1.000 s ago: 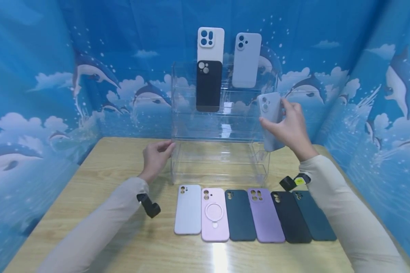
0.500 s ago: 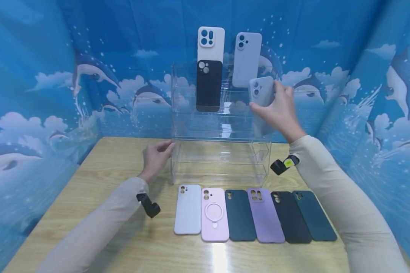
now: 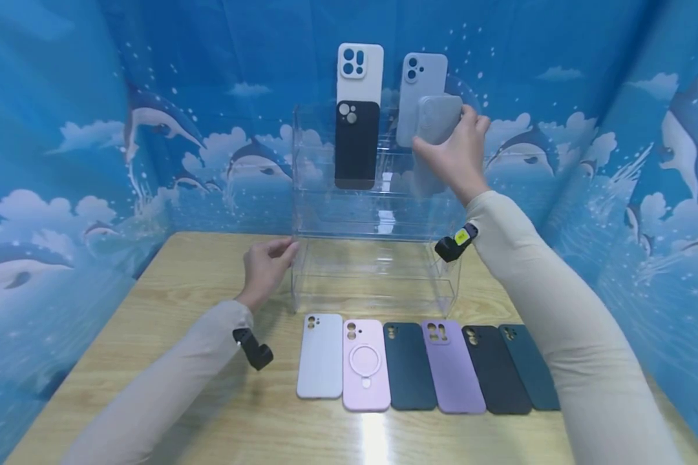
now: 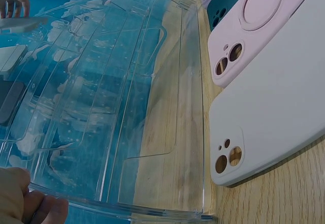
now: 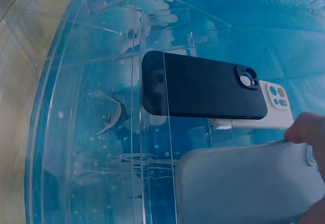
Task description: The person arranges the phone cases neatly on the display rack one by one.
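My right hand grips a light blue-grey phone case by its side edges, in front of the clear tiered stand. Behind it, a pale lavender phone case stands upright on an upper tier and is partly covered. In the right wrist view the held case has its lower end close to a clear tier. A black phone case stands on a tier further left, in front of a white phone case. My left hand touches the stand's left side with its fingers.
On the wooden table a row of phone cases lies before the stand: white, pink with a ring, dark teal, purple, black and another teal. A blue dolphin curtain surrounds the table.
My right hand has carried the light blue-grey case up and to the left, now overlapping the lavender case. My left hand has stayed at the stand's left side.
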A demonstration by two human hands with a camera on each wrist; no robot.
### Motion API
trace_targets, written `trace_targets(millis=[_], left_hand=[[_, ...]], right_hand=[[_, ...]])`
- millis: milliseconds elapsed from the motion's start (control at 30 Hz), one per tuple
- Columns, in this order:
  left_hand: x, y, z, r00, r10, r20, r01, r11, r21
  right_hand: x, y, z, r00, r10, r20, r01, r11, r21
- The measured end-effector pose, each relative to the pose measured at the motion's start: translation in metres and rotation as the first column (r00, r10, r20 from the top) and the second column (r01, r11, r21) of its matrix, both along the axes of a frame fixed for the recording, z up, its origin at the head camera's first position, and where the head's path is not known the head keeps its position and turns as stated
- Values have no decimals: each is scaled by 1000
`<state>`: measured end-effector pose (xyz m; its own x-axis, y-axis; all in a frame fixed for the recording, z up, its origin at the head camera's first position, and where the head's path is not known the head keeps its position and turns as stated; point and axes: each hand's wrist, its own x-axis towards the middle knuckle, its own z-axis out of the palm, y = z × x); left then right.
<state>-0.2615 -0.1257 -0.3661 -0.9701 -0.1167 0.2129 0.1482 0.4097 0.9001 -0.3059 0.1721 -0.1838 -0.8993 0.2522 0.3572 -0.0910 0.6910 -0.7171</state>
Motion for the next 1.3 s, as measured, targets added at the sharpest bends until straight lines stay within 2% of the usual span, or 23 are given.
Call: trace_targets(millis=[200,333,467,600,867,1100,1300], left_hand=[[0,0,2,1000,-5,5,5,1000,-7],[-1,0,2,1000,-10,-9,10,1000,-7],[-2,0,1,1000,-14,-15,14,1000,-2],[-2,0,1,1000,-13,-13,13,1000,6],[0,0,2,1000,-9,-4,9,1000,8],[0,0,1,1000,1,-17,0,1000,10],[-1,1,1,1000,13,-21,-13,1000,3]], right_hand=[[-14,-8,2,998,-38,-44,35,998,-53],[-21,-14,0,993,-56,-103,48,996,-77],[-28,-19,-7,979,-85,-188,67,993,-97],[-33,-22,-17,968,-109,-226,89,991,-97],[-38,-26,-32,975,-143,-168,132,988,-77],[-38,-30,-32,982,-142,-127,142,990,-15],[-39,-32,-32,983,-152,-105,152,988,-9]])
